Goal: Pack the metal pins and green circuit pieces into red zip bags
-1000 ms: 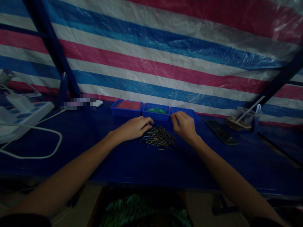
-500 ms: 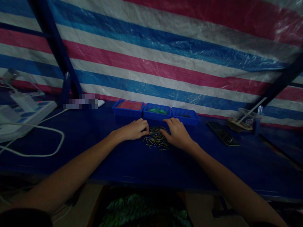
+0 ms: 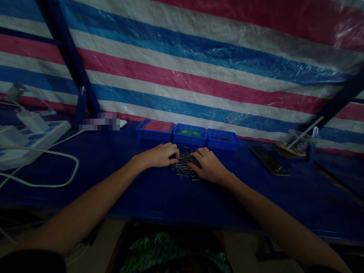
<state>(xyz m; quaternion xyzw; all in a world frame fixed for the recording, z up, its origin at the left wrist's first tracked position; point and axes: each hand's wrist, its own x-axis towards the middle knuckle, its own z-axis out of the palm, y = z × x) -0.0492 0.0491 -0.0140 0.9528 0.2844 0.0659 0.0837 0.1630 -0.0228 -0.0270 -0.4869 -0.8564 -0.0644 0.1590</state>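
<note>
Both hands [image 3: 209,165] curl half-closed, flanking the slim rods [image 3: 184,168]; grip unclear.

Both arms reach forward and slant inward, the left forearm [image 3: 93,206] and the right forearm [image 3: 273,216] bare. The left hand [image 3: 163,154] is curled, back upward, thumb and forefinger bent toward each other — whether their tips meet is too dim to tell. The right hand [image 3: 209,163] faces it, just apart, thumb spread below loosely bent fingers — knuckles up, wrist [image 3: 229,179] low.
</note>
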